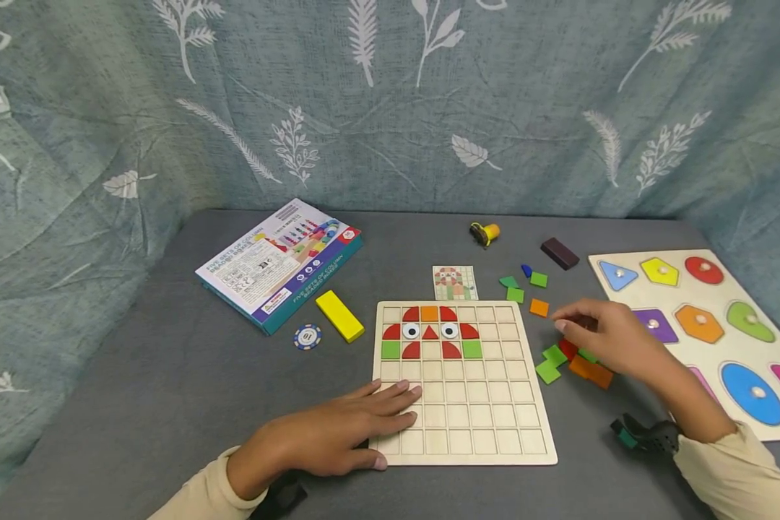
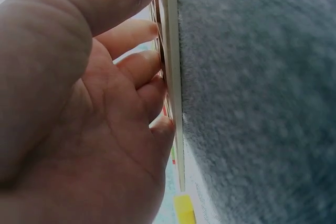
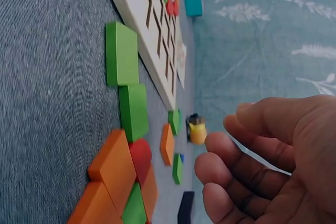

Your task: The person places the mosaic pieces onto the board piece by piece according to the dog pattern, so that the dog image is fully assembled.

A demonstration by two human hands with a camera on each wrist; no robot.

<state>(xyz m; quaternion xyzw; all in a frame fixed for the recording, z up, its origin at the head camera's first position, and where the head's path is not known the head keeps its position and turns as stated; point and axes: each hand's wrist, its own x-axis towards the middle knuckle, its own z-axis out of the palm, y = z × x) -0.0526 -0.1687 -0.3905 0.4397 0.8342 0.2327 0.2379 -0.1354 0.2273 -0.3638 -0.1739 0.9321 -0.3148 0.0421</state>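
At lower centre of the head view, your left hand [image 1: 331, 435] lies outstretched on the grid board [image 1: 494, 459], gripping nothing; the board looks stiff. Rightward, the loose tiles [image 1: 548, 373] should be light and hard: pinch opposite edges. At centre right, your right hand [image 1: 614, 339] hovers, fingers loosely bent, no tile visible between.
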